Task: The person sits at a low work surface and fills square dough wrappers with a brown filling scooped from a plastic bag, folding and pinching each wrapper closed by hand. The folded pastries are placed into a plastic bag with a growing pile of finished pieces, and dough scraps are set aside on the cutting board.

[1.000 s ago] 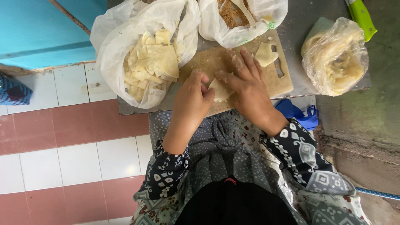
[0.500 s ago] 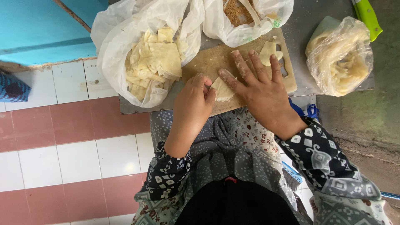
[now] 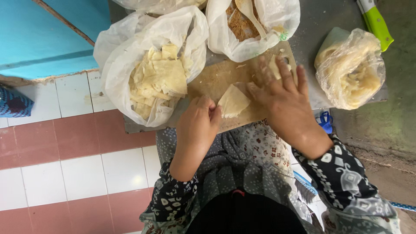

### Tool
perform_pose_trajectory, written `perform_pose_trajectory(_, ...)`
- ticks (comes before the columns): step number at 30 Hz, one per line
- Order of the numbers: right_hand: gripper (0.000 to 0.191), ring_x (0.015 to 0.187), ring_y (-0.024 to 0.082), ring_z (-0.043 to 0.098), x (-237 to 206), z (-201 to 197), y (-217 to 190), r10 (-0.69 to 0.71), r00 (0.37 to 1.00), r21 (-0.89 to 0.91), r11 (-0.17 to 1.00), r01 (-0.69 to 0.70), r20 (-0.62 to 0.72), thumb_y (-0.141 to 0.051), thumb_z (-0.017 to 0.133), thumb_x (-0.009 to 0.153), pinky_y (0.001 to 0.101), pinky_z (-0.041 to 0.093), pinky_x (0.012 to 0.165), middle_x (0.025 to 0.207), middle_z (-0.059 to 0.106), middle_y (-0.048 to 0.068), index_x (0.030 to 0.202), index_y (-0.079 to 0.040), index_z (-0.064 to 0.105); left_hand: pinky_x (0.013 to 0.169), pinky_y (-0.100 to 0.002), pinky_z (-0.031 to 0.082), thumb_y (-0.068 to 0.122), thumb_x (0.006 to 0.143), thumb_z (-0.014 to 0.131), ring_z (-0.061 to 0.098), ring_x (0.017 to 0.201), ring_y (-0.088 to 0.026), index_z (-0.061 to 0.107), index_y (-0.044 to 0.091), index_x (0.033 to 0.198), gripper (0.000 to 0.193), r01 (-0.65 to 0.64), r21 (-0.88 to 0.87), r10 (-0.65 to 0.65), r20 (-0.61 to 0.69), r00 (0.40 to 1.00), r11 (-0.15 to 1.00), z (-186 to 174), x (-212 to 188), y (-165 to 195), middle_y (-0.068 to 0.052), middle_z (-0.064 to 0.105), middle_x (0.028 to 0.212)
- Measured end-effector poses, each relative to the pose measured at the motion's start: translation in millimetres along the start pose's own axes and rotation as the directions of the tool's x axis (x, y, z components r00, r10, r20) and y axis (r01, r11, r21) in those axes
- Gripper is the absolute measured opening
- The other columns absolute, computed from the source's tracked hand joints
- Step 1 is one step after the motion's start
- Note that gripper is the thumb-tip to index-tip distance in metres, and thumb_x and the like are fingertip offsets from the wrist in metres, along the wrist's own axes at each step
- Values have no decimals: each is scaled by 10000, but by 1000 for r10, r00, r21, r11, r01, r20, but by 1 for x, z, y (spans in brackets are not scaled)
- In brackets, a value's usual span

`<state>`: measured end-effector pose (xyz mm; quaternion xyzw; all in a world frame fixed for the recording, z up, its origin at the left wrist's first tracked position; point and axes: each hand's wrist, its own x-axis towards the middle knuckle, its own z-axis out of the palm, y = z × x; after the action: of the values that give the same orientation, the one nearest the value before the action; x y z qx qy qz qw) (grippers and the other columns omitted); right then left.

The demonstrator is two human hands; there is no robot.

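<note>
Pale, thin triangular dough sheet [image 3: 234, 101] lies on the worn wooden cutting board [image 3: 216, 80], between both hands. I note the left hand [image 3: 197, 125] curled, fingertips pinching its near edge. The right hand [image 3: 284, 97] lies flat, fingers spread, touching its far corner. A white plastic bag of cut pastry squares [image 3: 158, 78] sits just beside the board.
</note>
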<state>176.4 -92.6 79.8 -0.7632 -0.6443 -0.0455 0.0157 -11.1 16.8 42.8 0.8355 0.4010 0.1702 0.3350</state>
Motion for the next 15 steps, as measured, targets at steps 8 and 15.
perform_pose_trajectory(8, 341, 879, 374, 676, 117, 44, 58, 207, 921, 273, 955, -117, -330, 1, 708, 879, 499, 504, 785, 910, 690, 147, 1194, -4, 576, 571, -444, 502, 141, 898, 730, 663, 688, -331, 551, 65, 883, 195, -80, -70, 78, -27, 997, 994, 0, 5, 5, -110, 626, 854)
perform_pose_trajectory(15, 145, 832, 301, 736, 122, 57, 76, 287, 879, 492, 868, -70, -381, 118, 663, 899, 373, 573, 744, 943, 713, 158, 1004, 19, 677, 612, -402, 534, 63, 909, 705, 692, 733, -300, 557, 49, 962, 158, -110, -183, 103, -48, 994, 977, -1, 9, 0, -110, 655, 892)
